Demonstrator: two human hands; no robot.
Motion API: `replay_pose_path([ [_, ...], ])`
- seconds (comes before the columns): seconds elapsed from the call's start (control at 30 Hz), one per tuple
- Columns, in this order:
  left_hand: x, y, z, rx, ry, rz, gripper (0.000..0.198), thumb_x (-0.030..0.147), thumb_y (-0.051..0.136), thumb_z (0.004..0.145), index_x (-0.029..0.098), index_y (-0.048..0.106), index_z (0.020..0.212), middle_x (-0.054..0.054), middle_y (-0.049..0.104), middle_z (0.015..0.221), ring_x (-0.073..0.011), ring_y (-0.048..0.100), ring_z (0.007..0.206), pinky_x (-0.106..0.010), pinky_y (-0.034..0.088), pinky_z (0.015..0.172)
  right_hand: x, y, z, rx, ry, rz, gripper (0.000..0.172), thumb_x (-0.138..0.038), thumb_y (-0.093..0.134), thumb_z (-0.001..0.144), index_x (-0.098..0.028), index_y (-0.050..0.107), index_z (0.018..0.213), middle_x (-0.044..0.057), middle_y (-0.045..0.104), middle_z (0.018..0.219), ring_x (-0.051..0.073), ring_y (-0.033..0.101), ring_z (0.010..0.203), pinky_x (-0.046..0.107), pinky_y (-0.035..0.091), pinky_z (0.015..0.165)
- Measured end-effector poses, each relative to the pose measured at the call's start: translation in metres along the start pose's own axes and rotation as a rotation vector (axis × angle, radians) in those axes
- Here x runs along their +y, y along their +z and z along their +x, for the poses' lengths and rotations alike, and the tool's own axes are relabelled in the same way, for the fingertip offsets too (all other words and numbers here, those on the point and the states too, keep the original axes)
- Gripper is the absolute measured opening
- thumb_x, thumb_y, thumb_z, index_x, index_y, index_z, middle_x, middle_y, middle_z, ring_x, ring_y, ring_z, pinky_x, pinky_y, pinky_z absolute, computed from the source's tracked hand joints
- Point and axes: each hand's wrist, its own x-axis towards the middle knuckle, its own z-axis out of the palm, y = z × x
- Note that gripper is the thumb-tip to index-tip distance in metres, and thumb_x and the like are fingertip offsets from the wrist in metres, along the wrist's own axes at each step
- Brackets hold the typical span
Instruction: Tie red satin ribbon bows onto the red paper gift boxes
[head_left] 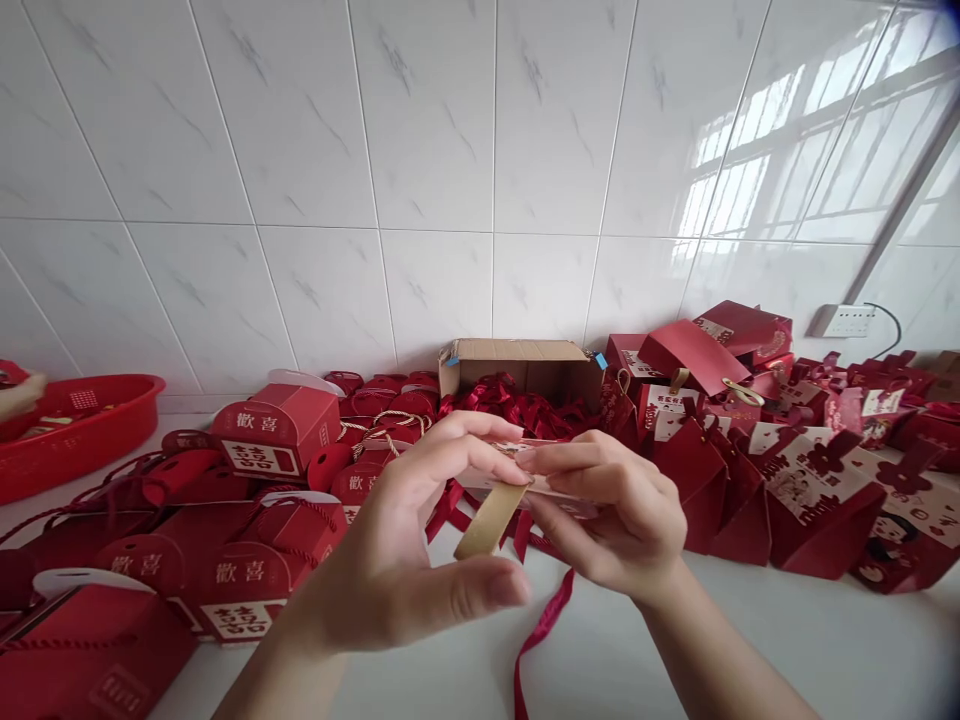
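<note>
Most of the pale printed card (562, 497) is hidden by the left hand (409, 555) and right hand (611, 515), so no clue on its full shape; the burgundy ribbon (546, 618) runs off the bottom edge; the red plastic basket (141, 386) gets chopped at left, with a beige blur (21, 396) over it I honestly can't identify.

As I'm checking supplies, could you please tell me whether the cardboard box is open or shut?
Open: the cardboard box shows its inside, with red ribbons in it.
</note>
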Motion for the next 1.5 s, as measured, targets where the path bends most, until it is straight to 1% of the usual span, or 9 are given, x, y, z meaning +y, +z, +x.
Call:
replay_pose_path([
  [0.3, 0.001, -0.001, -0.002, 0.012, -0.022, -0.016, 0.045, 0.058, 0.067, 0.072, 0.024, 0.065, 0.1, -0.01, 0.051, 0.126, -0.0311, 0.047, 0.122, -0.042, 0.044, 0.101, 0.001, 0.003, 0.0, -0.015, 0.023, 0.048, 0.022, -0.005, 0.066, 0.073, -0.018, 0.055, 0.087, 0.008, 0.071, 0.079, 0.018, 0.067, 0.065, 0.029, 0.052, 0.053],
  [0.57, 0.0, -0.001, -0.002, -0.019, -0.014, -0.057, 0.052, 0.064, 0.063, 0.072, 0.023, 0.065, 0.105, -0.011, 0.049, 0.134, -0.0342, 0.045, 0.126, -0.048, 0.04, 0.105, 0.002, 0.007, -0.004, 0.043, 0.096, 0.065, 0.019, -0.007, 0.065, 0.072, -0.02, 0.054, 0.079, 0.001, 0.063, 0.063, 0.016, 0.06, 0.055, 0.032, 0.05, 0.053],
  [0.73, -0.001, -0.008, -0.002, -0.074, -0.037, -0.093, 0.035, 0.042, 0.056, 0.085, 0.024, 0.063, 0.114, -0.011, 0.044, 0.139, -0.0329, 0.044, 0.128, -0.048, 0.044, 0.102, 0.004, 0.006, -0.008, 0.06, 0.285, 0.107, 0.02, -0.011, 0.07, 0.07, -0.02, 0.061, 0.085, 0.003, 0.066, 0.072, 0.017, 0.062, 0.064, 0.031, 0.052, 0.056],
  [0.83, -0.002, -0.012, -0.001, -0.112, 0.039, -0.037, 0.042, 0.028, 0.056, 0.083, 0.024, 0.057, 0.125, -0.011, 0.047, 0.137, -0.0303, 0.04, 0.132, -0.045, 0.042, 0.105, 0.003, 0.004, -0.01, 0.055, 0.43, 0.123, 0.018, -0.013, 0.073, 0.07, -0.02, 0.065, 0.084, 0.003, 0.068, 0.075, 0.016, 0.064, 0.064, 0.026, 0.052, 0.054],
  [0.9, -0.002, -0.013, 0.0, -0.07, 0.071, 0.035, 0.044, 0.02, 0.059, 0.08, 0.024, 0.057, 0.124, -0.01, 0.054, 0.128, -0.0271, 0.048, 0.125, -0.04, 0.046, 0.102, 0.003, 0.004, -0.01, 0.04, 0.466, 0.153, 0.015, -0.014, 0.074, 0.069, -0.019, 0.066, 0.081, 0.003, 0.069, 0.072, 0.015, 0.064, 0.061, 0.025, 0.052, 0.052],
  [1.03, -0.003, -0.013, 0.006, 0.071, 0.081, 0.106, 0.023, 0.019, 0.062, 0.083, 0.022, 0.066, 0.105, -0.006, 0.067, 0.102, -0.0188, 0.064, 0.095, -0.028, 0.055, 0.082, 0.002, 0.006, -0.008, -0.03, 0.581, 0.26, 0.013, -0.015, 0.074, 0.07, -0.018, 0.066, 0.079, 0.003, 0.069, 0.069, 0.014, 0.063, 0.058, 0.023, 0.051, 0.049],
  [1.2, -0.008, -0.007, 0.011, 0.264, 0.023, 0.138, 0.006, 0.023, 0.067, 0.081, 0.02, 0.068, 0.086, 0.0, 0.069, 0.08, -0.0126, 0.064, 0.075, -0.021, 0.053, 0.068, 0.004, 0.016, -0.008, -0.041, 0.965, 0.567, 0.038, -0.022, 0.08, 0.064, -0.018, 0.064, 0.099, -0.001, 0.065, 0.065, 0.009, 0.054, 0.046, 0.017, 0.042, 0.038],
  [1.3, -0.012, -0.003, 0.011, 0.354, -0.023, 0.15, 0.006, 0.025, 0.069, 0.079, 0.02, 0.067, 0.082, 0.001, 0.068, 0.077, -0.0116, 0.063, 0.071, -0.019, 0.051, 0.063, 0.005, 0.022, -0.01, -0.043, 1.143, 0.737, 0.034, -0.02, 0.086, 0.054, -0.016, 0.069, 0.083, -0.002, 0.063, 0.06, 0.007, 0.053, 0.045, 0.017, 0.043, 0.04],
  [1.5, -0.011, 0.0, 0.011, 0.374, -0.042, 0.163, 0.01, 0.027, 0.07, 0.078, 0.018, 0.066, 0.077, 0.0, 0.065, 0.073, -0.0118, 0.061, 0.069, -0.02, 0.049, 0.058, 0.007, 0.028, -0.013, -0.027, 1.219, 0.877, 0.029, -0.019, 0.087, 0.051, -0.017, 0.071, 0.075, -0.001, 0.067, 0.065, 0.009, 0.057, 0.052, 0.019, 0.046, 0.049],
])
